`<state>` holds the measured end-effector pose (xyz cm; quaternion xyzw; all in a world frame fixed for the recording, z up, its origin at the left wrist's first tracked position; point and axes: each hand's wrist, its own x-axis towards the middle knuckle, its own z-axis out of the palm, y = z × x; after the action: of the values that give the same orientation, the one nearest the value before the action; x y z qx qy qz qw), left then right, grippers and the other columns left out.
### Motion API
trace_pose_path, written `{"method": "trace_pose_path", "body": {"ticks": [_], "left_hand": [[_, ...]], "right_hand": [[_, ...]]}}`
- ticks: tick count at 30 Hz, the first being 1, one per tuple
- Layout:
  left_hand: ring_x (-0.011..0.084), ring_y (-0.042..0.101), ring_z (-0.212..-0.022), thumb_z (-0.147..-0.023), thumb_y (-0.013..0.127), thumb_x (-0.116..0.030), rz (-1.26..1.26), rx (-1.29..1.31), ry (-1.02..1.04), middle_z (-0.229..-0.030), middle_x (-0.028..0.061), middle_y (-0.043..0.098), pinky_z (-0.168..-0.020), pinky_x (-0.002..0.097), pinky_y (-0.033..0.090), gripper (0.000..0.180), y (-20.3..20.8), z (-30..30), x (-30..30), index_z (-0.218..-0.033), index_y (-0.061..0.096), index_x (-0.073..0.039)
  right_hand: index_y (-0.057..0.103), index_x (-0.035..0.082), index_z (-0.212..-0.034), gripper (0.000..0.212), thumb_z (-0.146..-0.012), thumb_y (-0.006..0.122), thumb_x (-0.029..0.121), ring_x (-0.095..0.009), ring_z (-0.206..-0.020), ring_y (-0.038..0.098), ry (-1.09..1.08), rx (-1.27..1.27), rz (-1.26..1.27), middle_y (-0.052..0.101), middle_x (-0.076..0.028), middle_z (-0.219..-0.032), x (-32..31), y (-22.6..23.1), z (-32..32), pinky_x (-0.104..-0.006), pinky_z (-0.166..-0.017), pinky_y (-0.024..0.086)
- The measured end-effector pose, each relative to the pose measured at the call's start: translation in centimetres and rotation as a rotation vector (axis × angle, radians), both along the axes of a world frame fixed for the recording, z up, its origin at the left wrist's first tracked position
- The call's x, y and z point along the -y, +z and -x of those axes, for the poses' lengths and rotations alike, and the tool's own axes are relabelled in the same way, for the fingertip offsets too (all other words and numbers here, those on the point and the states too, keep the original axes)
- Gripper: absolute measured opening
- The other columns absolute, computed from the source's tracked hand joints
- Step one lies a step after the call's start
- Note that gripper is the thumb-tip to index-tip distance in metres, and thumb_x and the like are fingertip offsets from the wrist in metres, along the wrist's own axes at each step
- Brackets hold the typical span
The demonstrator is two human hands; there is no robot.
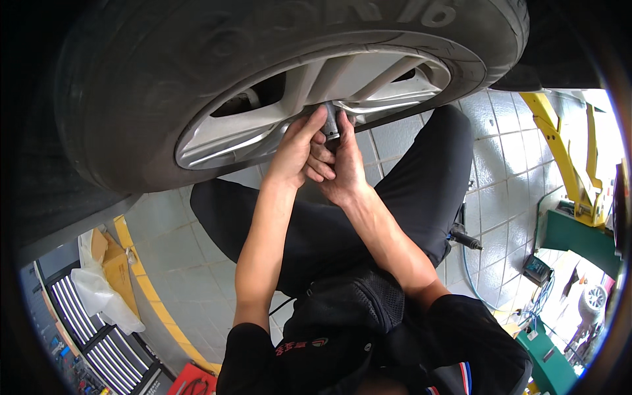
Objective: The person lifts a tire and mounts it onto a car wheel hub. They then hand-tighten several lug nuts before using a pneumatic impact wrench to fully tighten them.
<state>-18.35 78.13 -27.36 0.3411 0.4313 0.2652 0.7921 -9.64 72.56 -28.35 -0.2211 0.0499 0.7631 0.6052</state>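
Left hand (296, 148) and right hand (345, 168) both grip a short grey metal cylinder (332, 122), thumbs up along its sides, at the lower middle of the wheel (131, 108); can't tell if it touches the spokes (329, 78). Below the wheel, bent legs in dark trousers (424, 171) on tiled floor (490, 161), black tool (466, 238) below-right of the wheel. Farther out: yellow steel frame (559, 141) right of the wheel, cardboard (120, 273) and clear plastic (99, 296) below-left of it.

Bare forearms (262, 240) converge, hands (291, 153) (347, 172) together, fingers (320, 166) curled.
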Motion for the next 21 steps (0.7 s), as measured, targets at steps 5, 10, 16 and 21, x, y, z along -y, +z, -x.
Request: {"method": "trace_pose_path", "body": {"ticks": [5,10,16,21], "left_hand": [[0.0112,0.051,-0.039,-0.085,0.061,-0.049,-0.048,-0.098,0.016,-0.072,0.0056,0.061,-0.026,0.0242,0.038,0.049,-0.4,-0.5,-0.1,-0.095,0.058,-0.001],[0.0097,0.053,-0.048,-0.087,0.061,-0.046,-0.05,0.175,-0.046,-0.072,0.0038,0.059,-0.037,0.023,0.042,0.045,-0.5,-0.4,-0.3,-0.095,0.061,-0.002],[0.0081,0.054,-0.052,-0.085,0.062,-0.049,-0.055,0.209,0.112,-0.073,0.0018,0.059,-0.043,0.0201,0.044,0.047,-2.2,-1.2,0.0,-0.094,0.062,-0.004],[0.0123,0.061,-0.064,-0.087,0.059,-0.048,-0.081,-0.02,0.027,-0.081,0.0072,0.064,-0.049,0.0224,0.049,0.049,-3.0,0.5,-0.4,-0.1,0.062,-0.001]], "right_hand": [[0.046,0.01,-0.076,0.052,-0.09,0.044,0.059,-0.01,-0.045,0.035,0.097,0.256,0.105,0.033,0.003,-0.053,0.5,1.1,-1.4,-0.0237,-0.042,0.027],[0.047,0.007,-0.076,0.049,-0.093,0.044,0.053,-0.008,-0.042,0.032,-0.047,0.723,0.059,0.037,0.002,-0.052,0.0,0.9,-0.7,-0.0235,-0.039,0.026],[0.045,0.008,-0.073,0.059,-0.091,0.036,0.063,-0.008,-0.034,0.023,0.041,0.412,0.076,0.026,0.005,-0.047,-0.3,0.4,-1.0,-0.023,-0.036,0.021],[0.046,0.01,-0.074,0.058,-0.09,0.035,0.065,-0.01,-0.035,0.024,0.079,0.12,-0.06,0.024,0.006,-0.047,0.0,-0.6,-0.9,-0.0232,-0.038,0.024]]}}
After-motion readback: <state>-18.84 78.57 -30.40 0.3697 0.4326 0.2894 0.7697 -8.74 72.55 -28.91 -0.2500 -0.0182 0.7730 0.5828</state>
